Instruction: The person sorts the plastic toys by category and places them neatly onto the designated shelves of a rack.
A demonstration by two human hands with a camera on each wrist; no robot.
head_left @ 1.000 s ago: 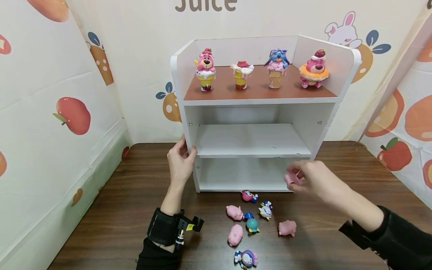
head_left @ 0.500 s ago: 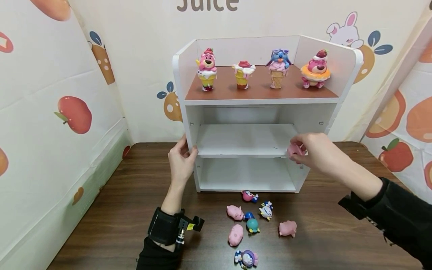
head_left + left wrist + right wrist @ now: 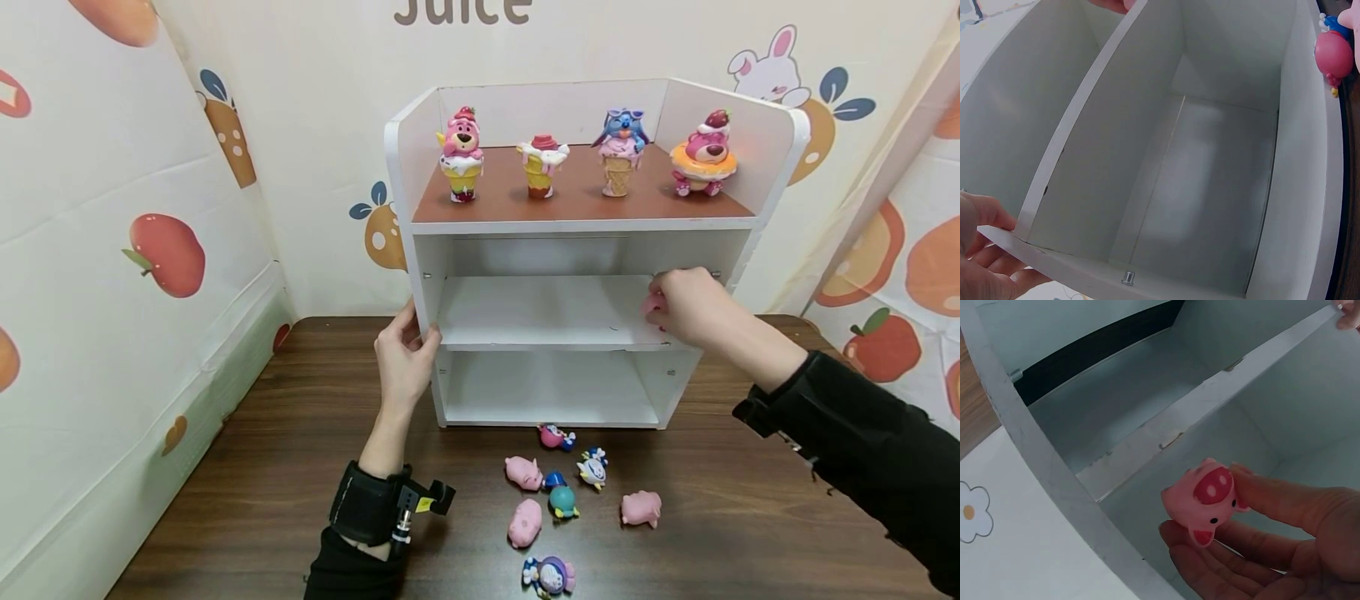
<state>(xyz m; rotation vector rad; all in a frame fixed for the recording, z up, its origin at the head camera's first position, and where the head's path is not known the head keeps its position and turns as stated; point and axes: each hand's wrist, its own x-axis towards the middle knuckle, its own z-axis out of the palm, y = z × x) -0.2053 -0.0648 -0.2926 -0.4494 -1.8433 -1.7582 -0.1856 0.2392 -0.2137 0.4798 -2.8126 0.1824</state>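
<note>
My right hand [image 3: 692, 305] pinches a small pink toy pig [image 3: 1204, 497] between thumb and fingers, at the right end of the white shelf unit's [image 3: 562, 343] middle board. In the right wrist view the pig's darker snout and ears show, and its back is covered by fingers. My left hand [image 3: 405, 357] grips the front edge of the unit's left side panel, thumb on one face and fingers on the other. On the table before the unit lie more pink pigs [image 3: 641, 508] and several colourful small figures, including a teal one [image 3: 562, 502] and a purple one [image 3: 550, 575].
The unit's brown top board carries a pink bear in a cone [image 3: 461, 158], a yellow ice-cream cup [image 3: 542, 167], a blue figure on a cone [image 3: 621, 152] and a bear with an orange ring [image 3: 703, 157]. The dark wooden table [image 3: 247, 500] meets printed wall sheets.
My right hand has risen with the toy pig from in front of the bottom compartment to the right end of the middle board. My left hand has stayed on the side panel.
</note>
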